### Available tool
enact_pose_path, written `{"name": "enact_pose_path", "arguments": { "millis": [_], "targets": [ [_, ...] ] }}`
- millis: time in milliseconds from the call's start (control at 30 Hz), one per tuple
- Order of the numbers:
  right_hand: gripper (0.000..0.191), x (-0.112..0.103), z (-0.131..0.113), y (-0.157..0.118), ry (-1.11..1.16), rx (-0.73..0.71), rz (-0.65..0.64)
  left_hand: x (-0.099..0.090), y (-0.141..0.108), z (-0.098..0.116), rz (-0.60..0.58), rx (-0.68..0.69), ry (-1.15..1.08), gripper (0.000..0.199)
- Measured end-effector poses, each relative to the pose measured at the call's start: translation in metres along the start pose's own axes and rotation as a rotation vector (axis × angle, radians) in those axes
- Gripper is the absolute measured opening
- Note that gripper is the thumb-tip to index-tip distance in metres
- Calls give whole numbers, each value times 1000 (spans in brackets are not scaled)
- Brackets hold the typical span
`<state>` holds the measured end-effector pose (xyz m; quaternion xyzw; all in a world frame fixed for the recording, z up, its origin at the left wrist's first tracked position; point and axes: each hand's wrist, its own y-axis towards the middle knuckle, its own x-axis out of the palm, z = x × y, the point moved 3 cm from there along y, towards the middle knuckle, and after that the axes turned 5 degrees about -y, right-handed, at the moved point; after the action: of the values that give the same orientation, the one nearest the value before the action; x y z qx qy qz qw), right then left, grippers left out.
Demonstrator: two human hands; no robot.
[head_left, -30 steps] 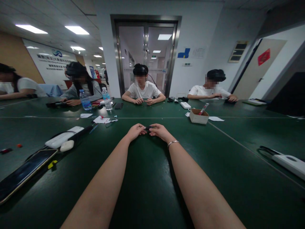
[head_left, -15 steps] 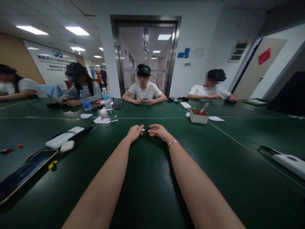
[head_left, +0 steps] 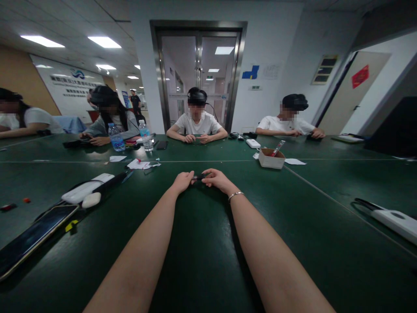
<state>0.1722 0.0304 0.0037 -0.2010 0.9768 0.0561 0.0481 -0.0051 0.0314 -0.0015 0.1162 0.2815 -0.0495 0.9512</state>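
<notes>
- Straight ahead of me, a small dark item [head_left: 198, 177] spans the gap between two bare hands, just above or on the table [head_left: 195, 243]; I can't tell which, nor exactly what it is.
- The left hand [head_left: 183, 182] has its grip pinched closed on one end, thumb and fingers together.
- The right hand [head_left: 217, 180], with a silvery bracelet [head_left: 235, 197] at its wrist, pinches the other end, its grip just as narrow.
- Off to the left lie a phone [head_left: 35, 239] and a rounded white case [head_left: 91, 200].
- Beyond the right hand sits an open box [head_left: 272, 162], a slim object [head_left: 278, 148] leaning out.
- Across the table sits a person in white [head_left: 197, 124].
</notes>
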Motion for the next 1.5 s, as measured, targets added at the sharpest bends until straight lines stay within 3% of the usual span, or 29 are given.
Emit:
{"name": "enact_pose_path", "arguments": {
  "millis": [433, 900, 1133, 1500],
  "targets": [
    [19, -1, -1, -3, 216, 101, 32, 5, 5, -8, -1, -16, -84, 57],
    [10, 0, -2, -5, 238, 99, 78, 8, 3, -6, -5, 44, -273, 36],
    [15, 0, -3, -5, 253, 88, 81, 6, -1, 1, 3, 102, -412, 34],
    [20, -3, -3, -6, 266, 91, 77, 5, -1, 3, -11, 93, -404, 33]
  ]
}}
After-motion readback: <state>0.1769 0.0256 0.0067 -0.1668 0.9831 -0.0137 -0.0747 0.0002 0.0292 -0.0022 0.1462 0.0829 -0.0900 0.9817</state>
